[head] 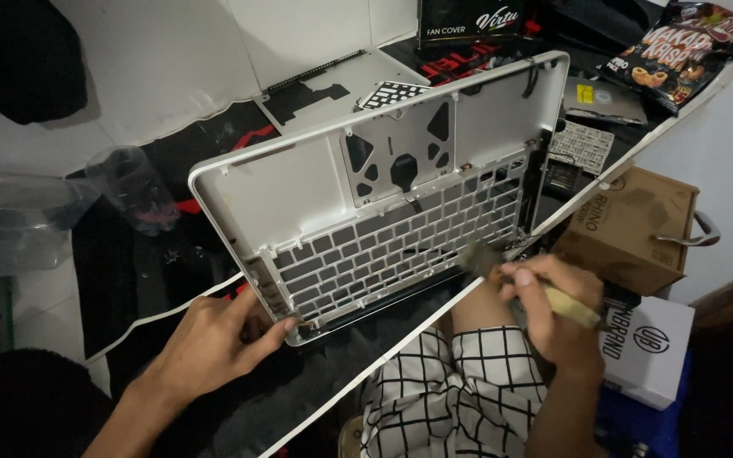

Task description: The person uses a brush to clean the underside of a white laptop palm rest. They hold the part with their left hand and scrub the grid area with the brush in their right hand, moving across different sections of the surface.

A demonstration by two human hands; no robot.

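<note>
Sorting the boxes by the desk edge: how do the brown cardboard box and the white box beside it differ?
The brown cardboard box is plain kraft brown; the white box is white with dark print. The brown box sits higher, against the desk edge, and the white box lies lower, nearer the person's right hand. A curved metal handle shows beside the brown box, none by the white box. Both are closed, rectangular and tilted in this view.
</note>
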